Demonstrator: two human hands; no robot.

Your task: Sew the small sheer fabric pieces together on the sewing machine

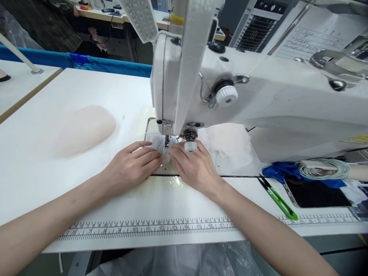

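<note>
My left hand (135, 163) rests just left of the needle, its fingers bent and pressed onto a thin white fabric (156, 142) on the machine bed. Close by on the other side, my right hand (195, 165) grips the same fabric, with its fingertips beside the presser foot (167, 142). The fabric lies under the foot of the white sewing machine (253, 88). The hands hide most of the fabric's near edge. To the left, a pale pink moulded cup (89, 128) lies on the white table.
Pale fabric (230, 147) lies under the machine arm. Green-handled tweezers (278, 197), a dark phone (316, 193), a blue cloth (277, 171) and a coiled pale cord (322, 169) are at right. A printed ruler (161, 230) runs along the front edge. A person (48, 23) is beyond the table.
</note>
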